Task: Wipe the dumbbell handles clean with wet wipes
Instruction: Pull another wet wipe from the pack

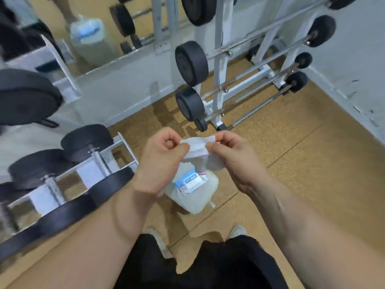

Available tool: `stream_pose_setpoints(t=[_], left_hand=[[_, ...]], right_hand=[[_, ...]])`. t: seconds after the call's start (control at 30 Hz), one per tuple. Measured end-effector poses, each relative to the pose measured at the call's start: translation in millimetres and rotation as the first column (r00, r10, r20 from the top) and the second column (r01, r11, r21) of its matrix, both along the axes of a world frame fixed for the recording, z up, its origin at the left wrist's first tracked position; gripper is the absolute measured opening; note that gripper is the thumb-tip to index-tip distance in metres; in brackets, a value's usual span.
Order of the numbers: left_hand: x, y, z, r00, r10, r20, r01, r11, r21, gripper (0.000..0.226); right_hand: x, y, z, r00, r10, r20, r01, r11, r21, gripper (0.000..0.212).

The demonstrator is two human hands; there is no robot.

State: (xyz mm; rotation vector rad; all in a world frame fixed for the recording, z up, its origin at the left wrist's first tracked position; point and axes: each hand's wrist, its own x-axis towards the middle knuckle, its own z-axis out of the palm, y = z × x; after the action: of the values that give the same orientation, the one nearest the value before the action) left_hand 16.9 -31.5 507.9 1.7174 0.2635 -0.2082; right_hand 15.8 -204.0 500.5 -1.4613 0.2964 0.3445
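Observation:
A white wet wipe (198,150) is stretched between my two hands at mid-frame. My left hand (160,159) pinches its left edge and my right hand (233,155) pinches its right edge, with the rest of the wipe hanging crumpled below. Directly under my hands on the floor lies the wipe packet (192,181) with a blue and white label, resting on a pale plastic jug (195,198). Black dumbbells with metal handles (100,161) sit on the white rack (123,147) to my left, apart from both hands.
A white barbell rack (220,65) with several black-ended bars stands ahead at the right, near the white wall corner. A mirror (87,34) runs along the far wall. The floor (291,153) is tan speckled rubber. My feet and dark shorts fill the bottom.

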Motion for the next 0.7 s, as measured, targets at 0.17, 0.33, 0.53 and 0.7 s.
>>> stream_pose_setpoints(t=[0.17, 0.33, 0.53, 0.7], left_hand=[[-20, 44, 107, 0.996, -0.087, -0.037, 0.087, 0.996, 0.014, 0.016], [-49, 71, 138, 0.999, 0.039, -0.025, -0.037, 0.995, 0.088, 0.012], [-127, 78, 135, 0.929, 0.354, -0.104, -0.354, 0.935, 0.027, 0.01], [-217, 84, 128, 0.772, 0.611, -0.176, -0.615, 0.788, 0.035, 0.009]], right_hand=[[-16, 37, 107, 0.994, 0.062, 0.091, -0.056, 0.996, -0.062, 0.015], [-30, 54, 137, 0.973, 0.175, 0.152, -0.165, 0.983, -0.075, 0.02], [-42, 62, 125, 0.862, 0.48, 0.161, -0.471, 0.877, -0.094, 0.019], [-75, 103, 121, 0.655, 0.742, 0.145, -0.712, 0.67, -0.212, 0.027]])
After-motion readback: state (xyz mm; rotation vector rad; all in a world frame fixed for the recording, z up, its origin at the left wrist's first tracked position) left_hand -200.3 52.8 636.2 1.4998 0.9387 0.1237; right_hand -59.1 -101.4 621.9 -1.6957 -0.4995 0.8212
